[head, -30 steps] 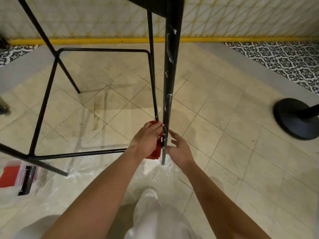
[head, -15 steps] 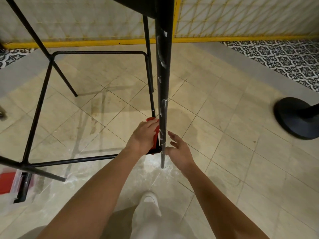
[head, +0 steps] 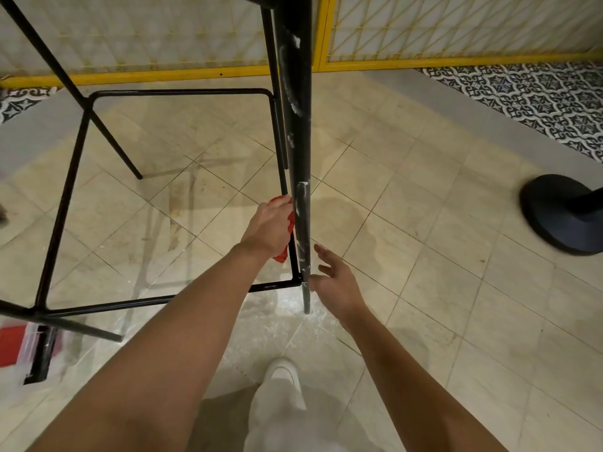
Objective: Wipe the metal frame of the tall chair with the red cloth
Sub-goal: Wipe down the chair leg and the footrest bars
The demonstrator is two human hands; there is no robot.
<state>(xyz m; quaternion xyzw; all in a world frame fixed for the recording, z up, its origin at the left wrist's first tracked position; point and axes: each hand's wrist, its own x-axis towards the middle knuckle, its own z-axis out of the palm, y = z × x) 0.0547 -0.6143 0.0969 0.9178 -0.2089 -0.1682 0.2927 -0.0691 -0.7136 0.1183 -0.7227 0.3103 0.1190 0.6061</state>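
The tall chair's black metal frame (head: 176,92) stands on the tiled floor, with its footrest ring and thin legs. Its nearest leg (head: 298,132) runs down the middle of the view and carries white smears. My left hand (head: 269,228) holds the red cloth (head: 289,223) pressed against the left side of that leg, low down, just above the footrest bar. My right hand (head: 334,282) is on the right side of the leg near its foot, fingers spread, thumb touching the leg.
A black round stanchion base (head: 561,216) stands at the right. A yellow-framed mesh barrier (head: 424,62) runs along the back. A red and clear box (head: 19,344) lies at the left edge by a chair leg. My white shoe (head: 282,373) is below the leg.
My left hand has slid the red cloth upward along the leg. The right hand has stayed near the leg's foot with fingers apart.
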